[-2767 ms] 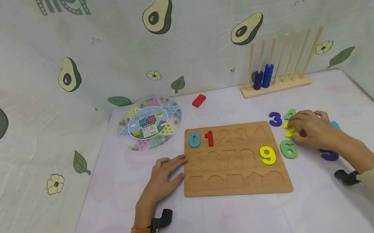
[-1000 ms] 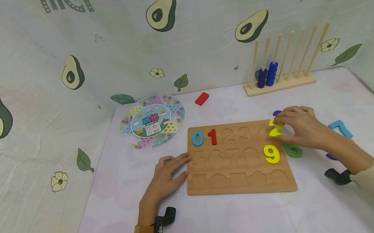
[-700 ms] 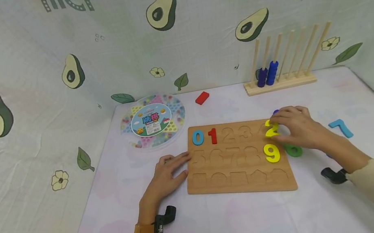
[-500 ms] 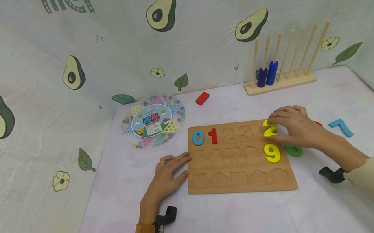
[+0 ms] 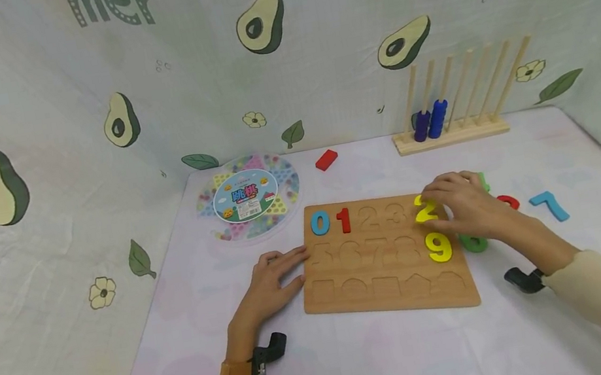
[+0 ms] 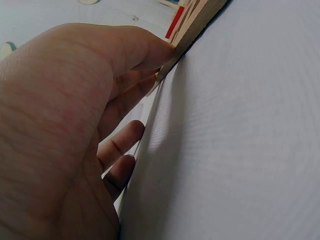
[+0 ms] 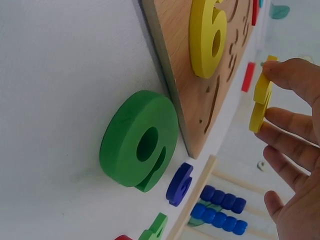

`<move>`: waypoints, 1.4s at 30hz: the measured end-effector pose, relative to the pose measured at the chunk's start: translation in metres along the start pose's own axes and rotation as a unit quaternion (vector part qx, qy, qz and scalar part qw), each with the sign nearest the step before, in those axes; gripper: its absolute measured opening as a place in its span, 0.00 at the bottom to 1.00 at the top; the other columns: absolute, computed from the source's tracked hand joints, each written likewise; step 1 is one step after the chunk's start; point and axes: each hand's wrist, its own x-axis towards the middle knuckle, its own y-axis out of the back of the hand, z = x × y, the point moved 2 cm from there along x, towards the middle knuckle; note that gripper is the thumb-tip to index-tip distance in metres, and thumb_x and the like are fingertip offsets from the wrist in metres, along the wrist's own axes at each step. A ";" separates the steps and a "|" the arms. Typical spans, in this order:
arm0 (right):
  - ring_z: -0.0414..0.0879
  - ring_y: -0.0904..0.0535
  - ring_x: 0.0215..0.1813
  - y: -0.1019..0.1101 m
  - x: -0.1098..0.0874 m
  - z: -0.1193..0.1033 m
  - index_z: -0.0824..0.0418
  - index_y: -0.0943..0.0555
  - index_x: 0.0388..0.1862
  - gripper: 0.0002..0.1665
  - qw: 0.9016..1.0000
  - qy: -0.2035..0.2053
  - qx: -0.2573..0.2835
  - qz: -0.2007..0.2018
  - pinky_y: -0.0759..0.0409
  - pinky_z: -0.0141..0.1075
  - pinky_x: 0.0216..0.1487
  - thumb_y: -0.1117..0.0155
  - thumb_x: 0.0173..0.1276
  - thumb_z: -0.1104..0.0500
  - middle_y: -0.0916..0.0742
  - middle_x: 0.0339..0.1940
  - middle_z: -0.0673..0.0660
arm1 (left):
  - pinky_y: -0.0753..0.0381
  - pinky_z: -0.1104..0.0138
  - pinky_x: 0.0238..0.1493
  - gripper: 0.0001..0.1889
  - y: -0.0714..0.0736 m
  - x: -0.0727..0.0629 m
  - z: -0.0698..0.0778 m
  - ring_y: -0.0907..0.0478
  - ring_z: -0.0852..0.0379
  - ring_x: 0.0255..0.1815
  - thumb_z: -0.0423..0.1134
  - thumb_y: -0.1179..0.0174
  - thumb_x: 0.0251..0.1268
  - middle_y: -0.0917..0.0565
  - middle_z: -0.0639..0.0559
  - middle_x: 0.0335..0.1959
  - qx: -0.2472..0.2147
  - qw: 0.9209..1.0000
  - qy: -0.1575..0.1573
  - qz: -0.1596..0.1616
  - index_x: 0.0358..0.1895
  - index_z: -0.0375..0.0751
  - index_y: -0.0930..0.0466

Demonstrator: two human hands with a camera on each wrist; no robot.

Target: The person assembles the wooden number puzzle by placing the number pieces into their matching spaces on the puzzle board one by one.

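My right hand (image 5: 467, 206) pinches a yellow number 2 (image 5: 425, 209) between thumb and fingers. In the right wrist view the yellow 2 (image 7: 261, 95) is held up above the wooden number board (image 7: 170, 55). On the board (image 5: 372, 261) in the head view sit a blue 0 (image 5: 320, 223), a red 1 (image 5: 344, 220) and a yellow 9 (image 5: 438, 247). My left hand (image 5: 270, 289) touches the board's left edge with its fingertips, the fingers fairly straight. In the left wrist view, the thumb and index finger of my left hand (image 6: 100, 100) reach the board's edge (image 6: 195, 30).
Right of the board lie a green 6 (image 7: 140, 142), a purple 3 (image 7: 179, 185), a green 4 (image 7: 155, 229), a red piece (image 5: 508, 202) and a blue 7 (image 5: 549, 206). Behind stand a bead rack (image 5: 453, 134), a red block (image 5: 326, 160) and a round board game (image 5: 248, 196).
My right hand has picked up the yellow 2 from the pieces at the right and carried it left over the board's upper right corner. My left hand stays at the board's edge.
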 end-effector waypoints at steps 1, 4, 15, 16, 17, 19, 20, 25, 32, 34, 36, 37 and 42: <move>0.62 0.34 0.65 0.000 0.001 -0.001 0.60 0.15 0.51 0.27 1.000 0.001 0.001 -0.001 0.52 0.68 0.65 0.23 0.58 0.46 0.16 0.55 0.61 | 0.40 0.49 0.61 0.26 0.000 0.000 0.000 0.40 0.52 0.64 0.50 0.40 0.71 0.32 0.67 0.73 -0.001 1.000 0.000 0.000 0.71 0.62 0.28; 0.62 0.34 0.65 -0.002 0.002 -0.003 0.61 0.15 0.51 0.27 1.000 0.001 0.000 -0.006 0.52 0.68 0.65 0.23 0.58 0.47 0.16 0.55 0.61 | 0.40 0.49 0.61 0.26 -0.001 0.000 0.000 0.40 0.51 0.65 0.50 0.40 0.71 0.31 0.66 0.73 -0.002 1.000 0.000 -0.001 0.71 0.62 0.28; 0.63 0.34 0.66 -0.011 0.012 -0.012 0.61 0.16 0.53 0.27 1.000 0.020 -0.006 -0.017 0.49 0.65 0.65 0.23 0.59 0.49 0.16 0.56 0.61 | 0.40 0.50 0.61 0.26 -0.003 -0.002 -0.004 0.40 0.52 0.64 0.50 0.40 0.72 0.32 0.68 0.73 0.002 1.000 0.002 -0.003 0.72 0.63 0.28; 0.62 0.34 0.66 -0.012 0.012 -0.012 0.61 0.16 0.53 0.27 1.000 0.023 -0.008 -0.017 0.49 0.65 0.65 0.23 0.59 0.48 0.16 0.56 0.61 | 0.40 0.49 0.60 0.26 -0.003 -0.002 -0.004 0.40 0.51 0.64 0.50 0.40 0.71 0.32 0.67 0.73 0.001 1.000 0.000 -0.002 0.71 0.63 0.28; 0.62 0.34 0.66 -0.012 0.013 -0.013 0.61 0.16 0.53 0.27 0.999 0.027 -0.009 -0.017 0.49 0.66 0.65 0.23 0.60 0.48 0.16 0.56 0.61 | 0.40 0.49 0.60 0.26 -0.003 -0.002 -0.004 0.40 0.51 0.64 0.50 0.40 0.71 0.32 0.67 0.73 0.001 1.000 0.000 -0.001 0.71 0.63 0.28; 0.62 0.34 0.66 -0.012 0.014 -0.014 0.61 0.16 0.54 0.27 0.999 0.031 -0.012 -0.017 0.49 0.66 0.64 0.24 0.60 0.48 0.16 0.56 0.61 | 0.40 0.49 0.61 0.26 -0.002 -0.001 -0.003 0.40 0.51 0.65 0.49 0.40 0.71 0.32 0.66 0.73 0.000 1.000 -0.002 -0.001 0.71 0.63 0.28; 0.62 0.33 0.65 -0.012 0.015 -0.015 0.61 0.16 0.53 0.26 0.999 0.034 -0.012 -0.017 0.49 0.66 0.64 0.24 0.61 0.48 0.16 0.56 0.61 | 0.40 0.49 0.61 0.26 -0.002 -0.001 -0.003 0.40 0.51 0.65 0.49 0.40 0.71 0.32 0.66 0.73 0.000 1.000 -0.003 0.000 0.71 0.63 0.28; 0.61 0.33 0.65 -0.015 0.020 -0.019 0.60 0.15 0.51 0.25 0.999 0.039 -0.004 -0.015 0.49 0.66 0.64 0.24 0.60 0.48 0.15 0.56 0.60 | 0.40 0.49 0.61 0.26 -0.001 0.000 -0.002 0.40 0.51 0.65 0.49 0.40 0.71 0.31 0.65 0.73 0.001 1.000 -0.002 -0.001 0.71 0.62 0.28; 0.60 0.32 0.65 -0.020 0.030 -0.026 0.59 0.15 0.50 0.23 0.998 0.054 0.009 -0.010 0.49 0.66 0.65 0.24 0.60 0.48 0.15 0.54 0.58 | 0.41 0.50 0.62 0.26 0.000 -0.001 0.000 0.41 0.52 0.66 0.49 0.40 0.71 0.32 0.67 0.73 0.000 1.000 0.014 -0.010 0.72 0.62 0.28; 0.60 0.32 0.65 -0.022 0.032 -0.027 0.60 0.15 0.50 0.24 0.998 0.054 0.007 -0.014 0.50 0.66 0.66 0.24 0.61 0.48 0.15 0.55 0.59 | 0.41 0.50 0.63 0.26 0.000 -0.001 0.000 0.41 0.52 0.66 0.49 0.41 0.71 0.33 0.67 0.73 -0.001 1.000 0.015 -0.012 0.72 0.62 0.28; 0.60 0.32 0.65 -0.023 0.035 -0.028 0.60 0.15 0.51 0.24 0.998 0.053 0.006 -0.017 0.50 0.66 0.66 0.25 0.61 0.48 0.15 0.55 0.59 | 0.41 0.49 0.63 0.26 0.000 0.000 0.001 0.41 0.52 0.66 0.49 0.41 0.71 0.32 0.67 0.73 -0.002 1.000 0.015 -0.012 0.72 0.62 0.28; 0.60 0.32 0.65 -0.023 0.036 -0.029 0.60 0.15 0.51 0.24 0.998 0.053 0.005 -0.018 0.50 0.66 0.66 0.25 0.61 0.48 0.15 0.55 0.59 | 0.41 0.50 0.63 0.26 0.000 0.000 0.001 0.41 0.52 0.66 0.49 0.41 0.72 0.32 0.67 0.73 -0.002 1.000 0.015 -0.011 0.72 0.62 0.28; 0.61 0.33 0.65 -0.024 0.040 -0.032 0.62 0.15 0.52 0.25 0.998 0.060 0.009 -0.018 0.50 0.65 0.66 0.25 0.61 0.48 0.15 0.56 0.60 | 0.41 0.50 0.63 0.26 0.000 0.001 0.001 0.41 0.53 0.66 0.50 0.41 0.72 0.33 0.67 0.74 0.001 1.000 0.016 -0.010 0.72 0.62 0.28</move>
